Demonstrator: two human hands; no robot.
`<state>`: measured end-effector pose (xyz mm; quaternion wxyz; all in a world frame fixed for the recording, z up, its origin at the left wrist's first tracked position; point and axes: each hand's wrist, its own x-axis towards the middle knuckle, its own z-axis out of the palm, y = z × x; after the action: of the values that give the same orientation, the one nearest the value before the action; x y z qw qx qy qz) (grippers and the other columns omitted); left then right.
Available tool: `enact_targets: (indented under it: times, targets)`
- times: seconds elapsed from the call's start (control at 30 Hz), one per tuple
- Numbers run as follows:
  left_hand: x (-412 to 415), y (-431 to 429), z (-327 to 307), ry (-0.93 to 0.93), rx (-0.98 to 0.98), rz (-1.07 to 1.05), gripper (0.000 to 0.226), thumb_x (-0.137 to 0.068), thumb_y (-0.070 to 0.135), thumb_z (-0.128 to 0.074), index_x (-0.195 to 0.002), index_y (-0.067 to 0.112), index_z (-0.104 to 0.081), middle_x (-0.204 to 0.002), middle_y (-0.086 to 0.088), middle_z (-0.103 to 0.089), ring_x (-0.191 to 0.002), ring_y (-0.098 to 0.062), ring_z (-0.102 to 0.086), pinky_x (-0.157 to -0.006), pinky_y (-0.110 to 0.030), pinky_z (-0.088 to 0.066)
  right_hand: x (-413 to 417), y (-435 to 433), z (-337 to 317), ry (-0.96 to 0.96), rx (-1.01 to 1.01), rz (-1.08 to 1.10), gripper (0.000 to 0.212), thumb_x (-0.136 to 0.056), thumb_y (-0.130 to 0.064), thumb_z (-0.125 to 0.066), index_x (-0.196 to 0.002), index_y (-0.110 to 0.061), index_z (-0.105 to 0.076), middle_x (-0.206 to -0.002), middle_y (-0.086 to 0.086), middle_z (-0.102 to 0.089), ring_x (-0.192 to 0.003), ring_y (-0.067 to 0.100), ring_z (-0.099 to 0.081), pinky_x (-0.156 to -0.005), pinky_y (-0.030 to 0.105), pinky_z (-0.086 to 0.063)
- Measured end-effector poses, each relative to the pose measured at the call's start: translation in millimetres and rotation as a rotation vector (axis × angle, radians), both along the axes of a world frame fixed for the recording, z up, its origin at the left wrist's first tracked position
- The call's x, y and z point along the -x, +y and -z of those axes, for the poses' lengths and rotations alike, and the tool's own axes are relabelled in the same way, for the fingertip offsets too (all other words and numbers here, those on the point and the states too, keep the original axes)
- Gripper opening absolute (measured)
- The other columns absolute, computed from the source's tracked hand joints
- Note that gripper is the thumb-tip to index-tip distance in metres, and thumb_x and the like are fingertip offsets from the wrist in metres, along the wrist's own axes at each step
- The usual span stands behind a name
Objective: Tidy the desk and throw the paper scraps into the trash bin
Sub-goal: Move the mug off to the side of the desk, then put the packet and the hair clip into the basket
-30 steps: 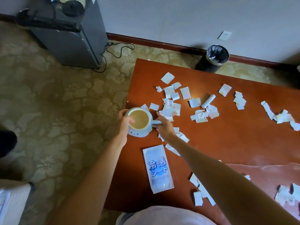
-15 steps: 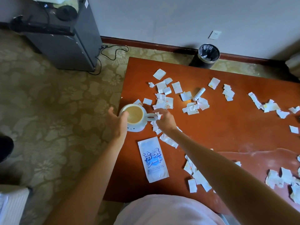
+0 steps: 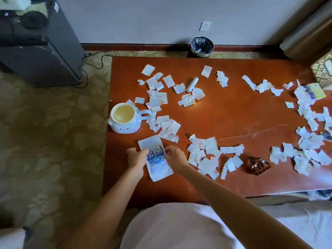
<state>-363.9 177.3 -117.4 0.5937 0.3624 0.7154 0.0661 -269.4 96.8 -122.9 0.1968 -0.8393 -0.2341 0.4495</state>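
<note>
A white and blue packet (image 3: 156, 157) with printed characters lies near the front left of the brown desk (image 3: 233, 114). My left hand (image 3: 136, 158) grips its left edge and my right hand (image 3: 175, 158) grips its right edge. Torn white paper scraps (image 3: 203, 153) are scattered over the desk, with several more piles at the far left (image 3: 158, 87) and the right (image 3: 309, 141). A white mug (image 3: 124, 117) of milky drink stands free at the desk's left edge. The black trash bin (image 3: 202, 46) stands on the floor beyond the desk's far edge.
A white tube (image 3: 192, 84) lies among the far scraps. A brown glass ashtray (image 3: 256, 166) sits near the front. A yellow and blue packet (image 3: 315, 90) and a patterned tissue box (image 3: 323, 71) are at the right. A dark cabinet (image 3: 39, 51) stands on the carpet at left.
Both hands let go of the mug and drew back toward me onto the packet. The view widened and now takes in the right side of the desk.
</note>
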Motion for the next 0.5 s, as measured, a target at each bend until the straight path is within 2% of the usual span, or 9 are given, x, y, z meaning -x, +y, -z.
enact_targets:
  times: [0.07,0.13,0.23,0.33,0.4,0.5]
  targets:
    - [-5,-1,-6,-0.004,-0.028,0.097,0.031,-0.086,0.003,-0.059,-0.116,0.000,-0.053,-0.121,-0.021,-0.060,-0.099,-0.030,-0.062,-0.068,-0.029,-0.048,1,-1,-6,0.076,-0.006,0.004,0.032,-0.097,-0.009,-0.045,-0.127,-0.008,-0.052,-0.132,0.009,-0.056,-0.115,0.025,-0.058,-0.084,0.025,-0.052]
    - [-10,-6,-15,-0.018,-0.053,0.183,0.027,-0.087,0.003,-0.060,-0.114,-0.002,-0.058,-0.118,-0.021,-0.063,-0.102,-0.034,-0.064,-0.071,-0.031,-0.047,-2,-4,-12,0.149,-0.034,0.008,0.031,-0.097,-0.007,-0.044,-0.127,-0.006,-0.054,-0.130,0.012,-0.057,-0.115,0.027,-0.057,-0.091,0.030,-0.052]
    - [-23,-14,-25,-0.038,-0.142,0.256,0.026,-0.088,0.006,-0.061,-0.113,0.000,-0.061,-0.115,-0.020,-0.065,-0.102,-0.034,-0.065,-0.074,-0.033,-0.049,-17,-19,-26,0.168,-0.111,0.115,0.029,-0.096,-0.002,-0.042,-0.120,-0.005,-0.058,-0.127,0.011,-0.059,-0.111,0.026,-0.056,-0.088,0.027,-0.049]
    - [-46,-26,-34,-0.065,-0.242,0.357,0.022,-0.088,0.007,-0.059,-0.110,0.003,-0.062,-0.113,-0.016,-0.067,-0.098,-0.028,-0.065,-0.077,-0.034,-0.052,-53,-44,-36,-0.023,-0.200,0.286,0.028,-0.094,-0.001,-0.043,-0.116,-0.005,-0.061,-0.122,0.012,-0.062,-0.109,0.026,-0.060,-0.079,0.024,-0.048]
    - [-67,-38,-39,-0.092,-0.264,0.414,0.022,-0.090,0.009,-0.058,-0.112,0.005,-0.060,-0.113,-0.012,-0.066,-0.098,-0.024,-0.065,-0.070,-0.029,-0.051,-83,-68,-44,-0.170,-0.235,0.375,0.027,-0.093,-0.001,-0.044,-0.114,-0.003,-0.060,-0.120,0.011,-0.063,-0.105,0.025,-0.061,-0.078,0.025,-0.049]
    - [-102,-62,-45,-0.134,-0.262,0.430,0.024,-0.091,0.012,-0.058,-0.114,0.007,-0.057,-0.112,-0.010,-0.064,-0.101,-0.022,-0.064,-0.063,-0.022,-0.050,-130,-112,-49,-0.349,-0.203,0.394,0.027,-0.087,0.002,-0.045,-0.110,-0.001,-0.060,-0.116,0.013,-0.062,-0.100,0.025,-0.057,-0.081,0.028,-0.045]
